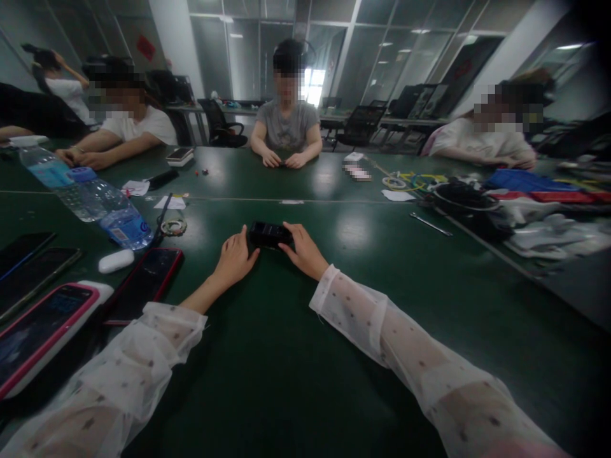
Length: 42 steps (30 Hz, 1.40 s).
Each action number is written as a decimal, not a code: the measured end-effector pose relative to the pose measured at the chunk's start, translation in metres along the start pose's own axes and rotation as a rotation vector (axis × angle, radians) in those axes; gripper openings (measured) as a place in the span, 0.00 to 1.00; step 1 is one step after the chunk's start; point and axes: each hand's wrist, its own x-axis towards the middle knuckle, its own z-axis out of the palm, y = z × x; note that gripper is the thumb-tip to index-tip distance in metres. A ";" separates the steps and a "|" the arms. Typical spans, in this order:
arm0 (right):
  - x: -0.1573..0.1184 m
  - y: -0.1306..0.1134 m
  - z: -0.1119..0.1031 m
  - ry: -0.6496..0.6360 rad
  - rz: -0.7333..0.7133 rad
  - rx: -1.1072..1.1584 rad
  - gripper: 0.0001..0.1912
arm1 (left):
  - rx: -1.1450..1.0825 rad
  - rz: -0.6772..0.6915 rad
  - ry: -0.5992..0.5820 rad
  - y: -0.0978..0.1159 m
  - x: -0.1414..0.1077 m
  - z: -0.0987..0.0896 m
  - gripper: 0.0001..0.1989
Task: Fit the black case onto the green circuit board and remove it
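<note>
A small black box-shaped device point(270, 235) lies on the dark green table in front of me; its exact kind is not clear. My right hand point(305, 251) grips its right end, with the thumb at the near side and the index finger over the top. At the left end is my left hand point(235, 259), thumb and index finger spread apart beside the device's corner. Whether those fingertips touch it I cannot tell. Sheer white dotted sleeves cover both forearms.
Left of me are water bottles point(121, 219), a white earbud case point(116, 261), a red-edged phone point(147, 283) and a pink-framed phone point(45, 340). A wrench point(431, 224), cables point(413, 181) and a cluttered pile lie right. Several people sit around the table, one opposite point(286, 127).
</note>
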 end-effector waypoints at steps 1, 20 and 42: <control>0.000 -0.001 -0.001 0.002 0.003 -0.006 0.31 | 0.003 0.004 0.002 0.000 0.000 0.000 0.35; 0.000 0.009 0.000 0.115 0.177 0.179 0.30 | 0.019 0.007 -0.015 0.005 0.000 -0.005 0.30; -0.003 0.013 0.006 -0.077 0.062 0.076 0.30 | -0.010 0.008 0.007 0.003 0.002 -0.004 0.25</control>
